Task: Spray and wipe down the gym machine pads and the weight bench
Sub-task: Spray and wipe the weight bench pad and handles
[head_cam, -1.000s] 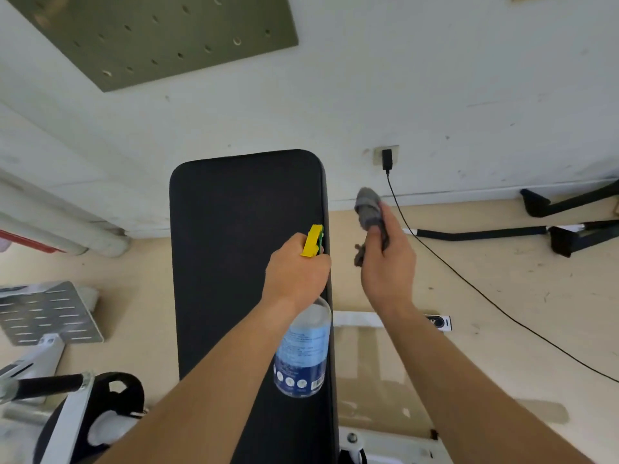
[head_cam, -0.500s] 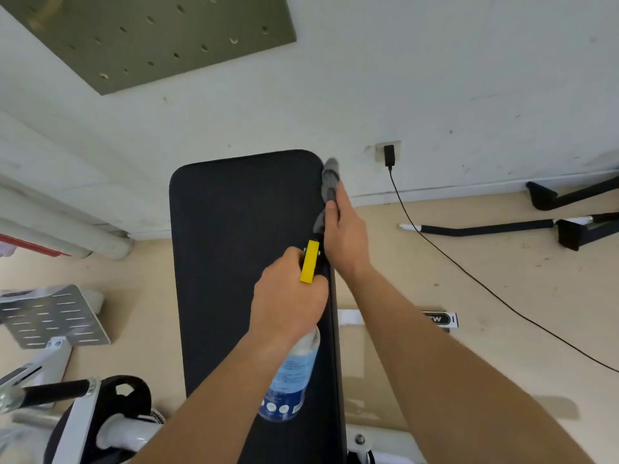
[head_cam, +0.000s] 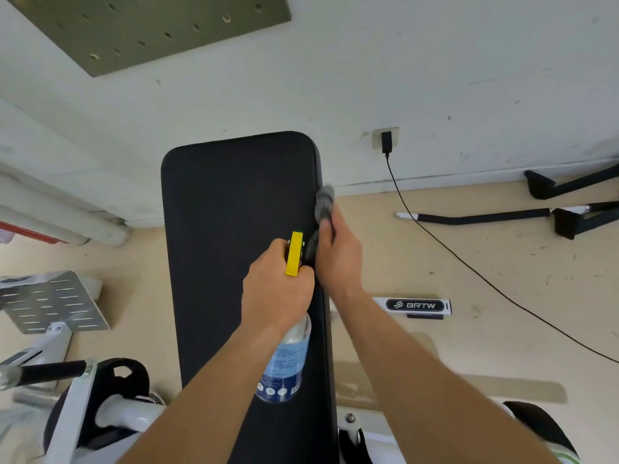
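The black weight bench (head_cam: 234,229) is seen lengthwise, its far end close to the wall (head_cam: 402,78). Over the bench's right half a spray bottle (head_cam: 286,363) with a yellow head (head_cam: 294,253) is gripped by the left hand (head_cam: 276,296), fingers curled round its neck, the clear body hanging toward the bench's near end. A grey cloth (head_cam: 324,202) is clenched in the right hand (head_cam: 340,259) and held against the bench's right edge, just beyond the bottle's head, and a black cable (head_cam: 469,262) is trailed over the floor (head_cam: 502,329) right of the bench

Grey cloth (head_cam: 324,203) against bench (head_cam: 234,209) edge
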A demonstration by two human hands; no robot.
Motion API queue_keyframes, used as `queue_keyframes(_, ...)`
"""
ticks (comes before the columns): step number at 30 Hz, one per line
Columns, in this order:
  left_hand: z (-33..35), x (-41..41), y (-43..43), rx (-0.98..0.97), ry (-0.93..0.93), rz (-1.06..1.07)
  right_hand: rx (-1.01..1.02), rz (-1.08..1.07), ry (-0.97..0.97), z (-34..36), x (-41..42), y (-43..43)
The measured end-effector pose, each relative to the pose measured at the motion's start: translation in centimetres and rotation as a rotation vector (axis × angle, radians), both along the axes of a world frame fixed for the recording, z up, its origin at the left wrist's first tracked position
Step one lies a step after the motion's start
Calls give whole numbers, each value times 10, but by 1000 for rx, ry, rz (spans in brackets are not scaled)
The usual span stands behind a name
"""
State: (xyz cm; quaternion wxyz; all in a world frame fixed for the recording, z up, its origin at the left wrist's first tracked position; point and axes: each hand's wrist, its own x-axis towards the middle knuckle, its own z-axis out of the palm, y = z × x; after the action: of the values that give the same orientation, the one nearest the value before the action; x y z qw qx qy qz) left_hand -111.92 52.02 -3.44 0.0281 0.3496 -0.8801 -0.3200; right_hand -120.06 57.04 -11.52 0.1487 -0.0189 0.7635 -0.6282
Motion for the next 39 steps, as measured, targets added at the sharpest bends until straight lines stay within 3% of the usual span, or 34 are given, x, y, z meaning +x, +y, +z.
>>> queue_keyframes(3,0,6,-1,-10,-8,-9,97,36,34,3,-13,-13)
queue_keyframes(9,-10,26,17,-18,-107,-1,220,232,-201,-70,140,61)
queue_keyframes(12,-22,36,37,-17,-159,-23,218,248,-283,-83,174,99)
queue_keyframes(17,-40,52,54,-33,-244,-17,150,-132,-265,-46,107,117)
queue_keyframes(21,-48,74,59,-85,-309,-57,-73,-74,-128,-13,28,80)
queue_keyframes(25,-40,91,51,-81,-257,-48,-59,119,41,5,-7,21)
queue_keyframes(28,-27,90,38,-114,-170,-76,30,130,105,-20,28,11)
queue_keyframes(31,-17,81,26,-116,-106,-84,60,118,-28,-66,113,43)
queue_keyframes(35,-20,72,22,-56,-69,-90,238,274,-237,-108,227,107)
queue_keyframes(37,-23,73,26,-34,-46,-82,254,310,-292,-104,221,113)
queue_keyframes(39,-27,78,30,-24,-31,-46,140,226,-246,-80,176,91)
